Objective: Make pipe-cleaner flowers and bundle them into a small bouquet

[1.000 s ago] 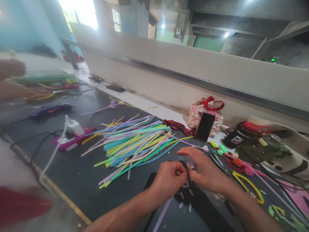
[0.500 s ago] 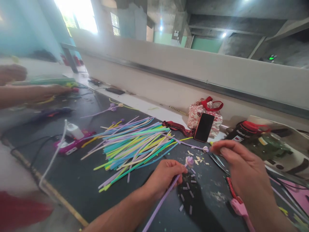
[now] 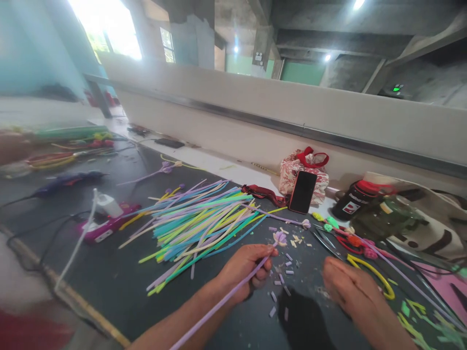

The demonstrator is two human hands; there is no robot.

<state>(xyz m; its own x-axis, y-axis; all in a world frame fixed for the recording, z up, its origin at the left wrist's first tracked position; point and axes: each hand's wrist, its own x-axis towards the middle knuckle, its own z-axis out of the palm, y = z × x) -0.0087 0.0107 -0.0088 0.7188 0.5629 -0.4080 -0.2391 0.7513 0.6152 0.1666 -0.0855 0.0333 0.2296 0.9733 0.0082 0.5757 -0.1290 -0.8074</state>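
My left hand is closed around a long lilac foam stem that ends in a small rolled purple flower just past my fingers. My right hand hovers low over the dark table to the right, fingers curled, with nothing visible in them. Small cut scraps of lilac and cream foam lie scattered between my hands. A heap of long coloured foam strips in green, yellow, blue and purple lies to the left of my left hand.
A pink glue gun with cords lies at left. A phone leans on a red-patterned bag. A dark bottle, scissors, finished flowers and a yellow loop lie at right. Another person's arm blurs at far left.
My right hand moved away from the flower, rose to the right, then came down to the table near the scraps. My left hand keeps hold of the lilac stem.
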